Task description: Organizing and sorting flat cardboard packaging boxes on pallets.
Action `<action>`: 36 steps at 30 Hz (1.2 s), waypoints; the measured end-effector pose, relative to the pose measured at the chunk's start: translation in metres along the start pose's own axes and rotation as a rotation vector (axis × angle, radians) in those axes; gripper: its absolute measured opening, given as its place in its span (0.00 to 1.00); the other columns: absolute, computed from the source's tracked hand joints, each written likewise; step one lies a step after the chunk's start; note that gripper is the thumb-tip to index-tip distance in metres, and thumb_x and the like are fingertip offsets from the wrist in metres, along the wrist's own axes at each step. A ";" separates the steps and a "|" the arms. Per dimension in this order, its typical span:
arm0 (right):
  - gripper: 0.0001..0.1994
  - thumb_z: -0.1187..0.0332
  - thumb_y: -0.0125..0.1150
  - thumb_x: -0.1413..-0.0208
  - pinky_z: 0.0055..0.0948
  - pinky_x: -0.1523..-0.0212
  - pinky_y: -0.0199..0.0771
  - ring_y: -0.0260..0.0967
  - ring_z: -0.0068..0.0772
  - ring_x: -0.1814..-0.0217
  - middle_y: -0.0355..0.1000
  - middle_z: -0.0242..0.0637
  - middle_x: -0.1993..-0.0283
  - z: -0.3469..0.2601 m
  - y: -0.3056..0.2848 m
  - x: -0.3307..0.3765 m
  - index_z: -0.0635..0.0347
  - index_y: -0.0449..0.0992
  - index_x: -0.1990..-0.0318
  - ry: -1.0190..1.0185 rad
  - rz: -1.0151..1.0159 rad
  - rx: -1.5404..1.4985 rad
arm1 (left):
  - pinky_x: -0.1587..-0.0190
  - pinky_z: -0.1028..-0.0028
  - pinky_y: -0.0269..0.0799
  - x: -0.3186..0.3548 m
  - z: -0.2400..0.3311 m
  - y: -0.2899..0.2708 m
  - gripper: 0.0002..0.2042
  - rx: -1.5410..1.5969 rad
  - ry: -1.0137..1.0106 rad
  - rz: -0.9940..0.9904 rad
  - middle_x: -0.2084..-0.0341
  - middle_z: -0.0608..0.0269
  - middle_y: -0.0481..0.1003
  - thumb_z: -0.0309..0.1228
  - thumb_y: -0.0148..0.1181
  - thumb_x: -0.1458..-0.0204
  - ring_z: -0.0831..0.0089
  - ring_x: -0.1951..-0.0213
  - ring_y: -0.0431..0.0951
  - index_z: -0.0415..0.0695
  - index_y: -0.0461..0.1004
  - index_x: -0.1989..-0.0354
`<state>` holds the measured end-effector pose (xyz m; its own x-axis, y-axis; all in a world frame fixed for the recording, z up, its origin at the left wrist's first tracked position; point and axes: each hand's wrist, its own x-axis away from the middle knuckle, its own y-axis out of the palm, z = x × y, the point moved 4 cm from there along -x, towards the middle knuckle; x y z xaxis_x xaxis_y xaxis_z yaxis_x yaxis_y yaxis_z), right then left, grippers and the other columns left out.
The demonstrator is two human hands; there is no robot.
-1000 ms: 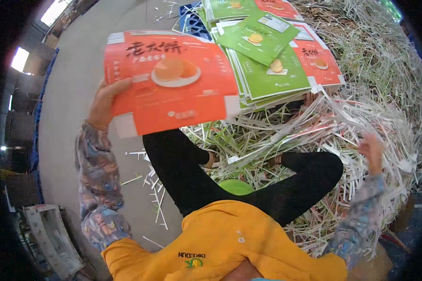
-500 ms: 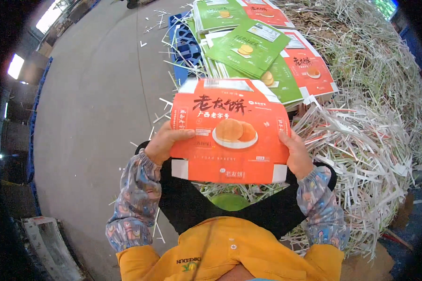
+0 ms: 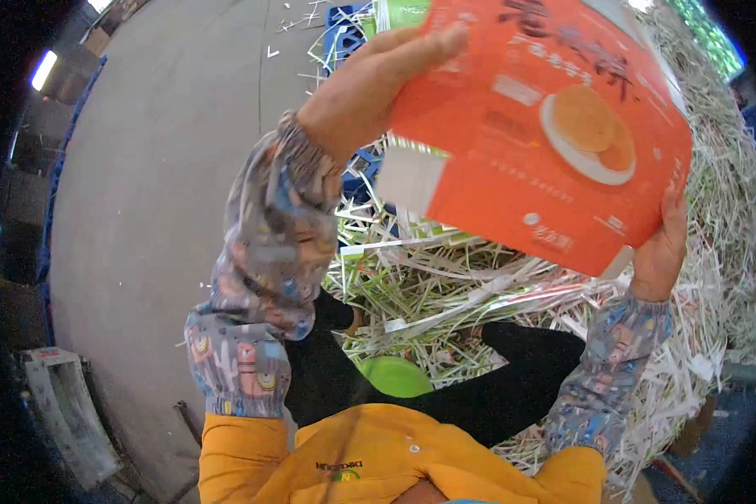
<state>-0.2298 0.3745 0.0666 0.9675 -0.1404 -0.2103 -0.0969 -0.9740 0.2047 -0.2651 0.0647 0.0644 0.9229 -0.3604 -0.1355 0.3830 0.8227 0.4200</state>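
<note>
A flat, printed red-orange cardboard sheet (image 3: 496, 168), with white corner flaps and a picture of round cakes on a plate, is raised and tilted in front of me. My left hand (image 3: 370, 88) grips its left edge, thumb lying over the printed face. Around the lower right edge my right hand (image 3: 664, 244) is closed, fingers at the side. Behind the raised sheet, most of the stack of green and red printed sheets is hidden; a bit of green sheet (image 3: 407, 12) shows at the top.
Shredded paper strips (image 3: 479, 290) lie in a large heap ahead and to the right. A blue plastic pallet (image 3: 344, 38) shows beyond my left hand. A green round object (image 3: 395, 376) sits between my legs. Grey concrete floor (image 3: 160, 168) stretches to the left, with a grey plastic crate (image 3: 71, 412) at lower left.
Both hands have moved the red-orange sheet up and to the right, and it has tilted, its right side lower. It now covers most of the stack.
</note>
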 end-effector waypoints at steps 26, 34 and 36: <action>0.18 0.68 0.47 0.47 0.40 0.51 0.65 0.64 0.38 0.52 0.64 0.42 0.51 0.268 -0.173 0.020 0.66 0.60 0.50 0.738 0.252 -0.142 | 0.73 0.73 0.68 -0.119 -0.242 -0.251 0.17 0.092 0.019 0.918 0.72 0.60 0.71 0.31 0.61 0.61 0.71 0.73 0.71 0.39 0.66 0.63; 0.18 0.68 0.48 0.47 0.37 0.51 0.64 0.63 0.35 0.51 0.63 0.39 0.50 0.259 -0.193 0.019 0.64 0.60 0.49 0.779 0.273 -0.147 | 0.76 0.71 0.72 -0.153 -0.243 -0.168 0.10 0.045 -0.249 0.663 0.75 0.64 0.73 0.28 0.53 0.56 0.70 0.76 0.74 0.44 0.68 0.63; 0.18 0.68 0.48 0.47 0.37 0.51 0.64 0.63 0.35 0.51 0.64 0.39 0.51 0.258 -0.182 0.017 0.64 0.60 0.50 0.777 0.244 -0.197 | 0.74 0.75 0.68 -0.169 -0.202 -0.168 0.10 -0.552 0.060 0.507 0.76 0.64 0.73 0.29 0.54 0.56 0.75 0.75 0.72 0.39 0.71 0.66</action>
<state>-0.2555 0.5036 -0.2207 0.8172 -0.1106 0.5656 -0.3517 -0.8732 0.3375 -0.4776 0.0764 -0.1643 0.9860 0.1333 -0.1004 -0.1402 0.9880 -0.0646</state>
